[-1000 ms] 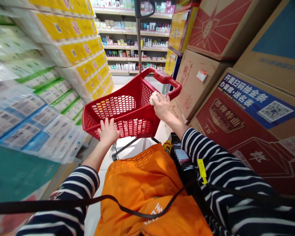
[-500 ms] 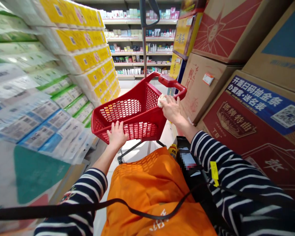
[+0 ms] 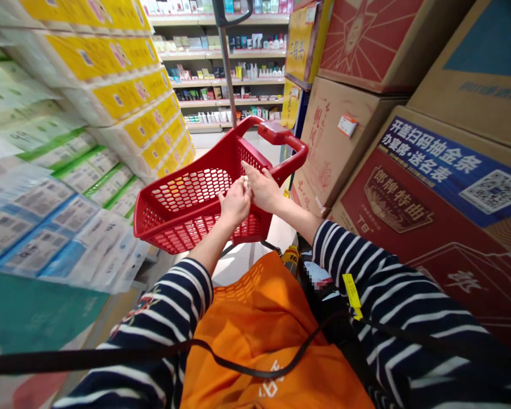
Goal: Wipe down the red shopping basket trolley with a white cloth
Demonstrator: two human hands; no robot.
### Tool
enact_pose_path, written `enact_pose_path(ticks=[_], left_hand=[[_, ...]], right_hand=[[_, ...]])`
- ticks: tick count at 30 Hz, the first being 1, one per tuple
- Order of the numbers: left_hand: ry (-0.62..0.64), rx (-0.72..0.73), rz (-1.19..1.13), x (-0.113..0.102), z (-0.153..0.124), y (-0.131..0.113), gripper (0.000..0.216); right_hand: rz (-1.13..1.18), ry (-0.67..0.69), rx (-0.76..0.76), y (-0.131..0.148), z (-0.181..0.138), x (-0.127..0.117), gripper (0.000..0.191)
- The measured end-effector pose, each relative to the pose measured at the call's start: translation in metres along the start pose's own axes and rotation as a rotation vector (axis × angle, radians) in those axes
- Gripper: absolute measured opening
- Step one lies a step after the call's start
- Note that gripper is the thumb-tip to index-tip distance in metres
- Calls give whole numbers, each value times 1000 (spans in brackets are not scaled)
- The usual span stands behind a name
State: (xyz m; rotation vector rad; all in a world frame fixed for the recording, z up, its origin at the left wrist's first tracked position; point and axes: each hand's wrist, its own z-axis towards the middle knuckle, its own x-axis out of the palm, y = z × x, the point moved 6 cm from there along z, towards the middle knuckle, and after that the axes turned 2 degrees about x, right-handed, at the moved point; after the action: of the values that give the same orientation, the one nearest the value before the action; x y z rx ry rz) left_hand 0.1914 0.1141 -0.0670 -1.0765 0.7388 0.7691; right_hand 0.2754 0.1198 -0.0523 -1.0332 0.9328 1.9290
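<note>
Small white wad [image 3: 246,182] pinched between both hands, above near rim of tilted red mesh basket [image 3: 183,199].

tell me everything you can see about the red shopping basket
The red shopping basket looks like glossy moulded plastic, its walls and floor pierced with a honeycomb mesh. It sits tilted on a metal frame in the aisle, with a thick red handle at its far end. Nothing shows inside it. The left hand and right hand meet above its near rim, pinching a small pale thing.

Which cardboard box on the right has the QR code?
The red box nearest the right hand: blue band, white characters, QR code at the band's right end. The boxes above show none.
</note>
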Motion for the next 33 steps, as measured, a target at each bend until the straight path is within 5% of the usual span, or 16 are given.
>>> enact_pose_path(ticks=[7, 10, 15, 21, 23, 29, 33], left_hand=[[-135, -41, 129, 10, 7, -1, 37], [-192, 13, 203, 6, -7, 33, 39], [-255, -109, 314, -9, -32, 95, 40], [-113, 62, 278, 5, -13, 43, 47], [-104, 69, 287, 4, -12, 44, 47], [-133, -88, 369, -28, -46, 136, 42], [-135, -77, 377, -26, -52, 137, 42]], right_hand=[[-148, -21, 37, -20, -17, -19, 66], [-193, -55, 30, -19, -20, -17, 57], [-226, -71, 34, -10, -22, -10, 49], [-267, -90, 24, 7, -23, 3, 45], [-278, -96, 9, 6, -24, 4, 46], [-283, -107, 11, -8, -34, -2, 46], [-267, -137, 32, 5, -34, 2, 45]])
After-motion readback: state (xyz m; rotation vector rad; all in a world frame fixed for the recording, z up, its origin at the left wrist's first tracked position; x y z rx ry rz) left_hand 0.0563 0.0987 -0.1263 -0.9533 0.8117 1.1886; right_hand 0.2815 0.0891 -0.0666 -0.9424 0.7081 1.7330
